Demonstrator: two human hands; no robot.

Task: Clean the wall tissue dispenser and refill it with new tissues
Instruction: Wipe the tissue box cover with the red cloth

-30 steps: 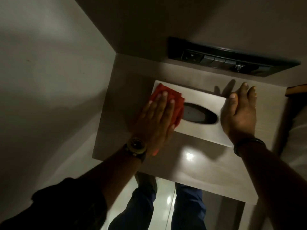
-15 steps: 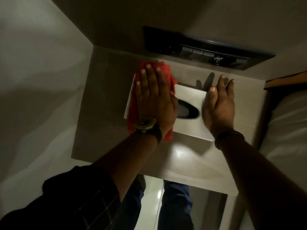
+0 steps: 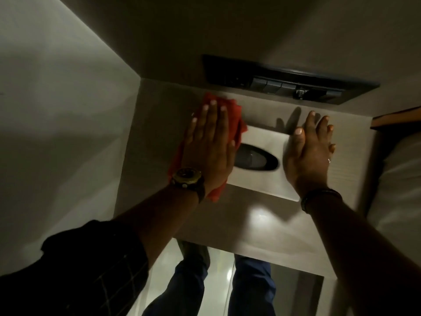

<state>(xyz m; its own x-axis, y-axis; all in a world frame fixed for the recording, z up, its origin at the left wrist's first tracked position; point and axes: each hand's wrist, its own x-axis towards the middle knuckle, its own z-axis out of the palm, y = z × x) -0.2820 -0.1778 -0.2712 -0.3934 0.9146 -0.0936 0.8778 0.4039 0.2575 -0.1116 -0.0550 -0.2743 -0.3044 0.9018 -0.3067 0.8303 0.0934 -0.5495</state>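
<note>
Straight fingers [image 3: 210, 115] of the left hand [image 3: 208, 144] are pressed flat onto a red cloth [image 3: 304, 124], which is spread under the palm over the left end of the tissue dispenser [image 3: 262, 181] and onto the panel beside it. Nothing is gripped; the cloth is only held down by the open palm. A wristwatch [image 3: 186, 177] is worn on the left wrist, above a dark checked sleeve [image 3: 95, 265].

On the other side, the right hand [image 3: 308, 153] is laid flat against the right end of the dispenser, with its fingers extended and slightly spread past the dispenser's upper edge. A dark band [image 3: 319, 197] is seen around the right wrist, and a ring [image 3: 328, 160] on one finger.

The dispenser is a pale rectangular plate set into a light wood-grain panel [image 3: 273, 233], between the two hands. Its dark oval slot [image 3: 257, 159] is uncovered at the middle, with the left thumb just beside it. What lies inside the slot cannot be told.

Higher up, a dark switch plate [image 3: 284, 84] is mounted on the wall. Below the panel, blue trouser legs [image 3: 250, 286] and a glossy floor [image 3: 218, 265] are visible.
</note>
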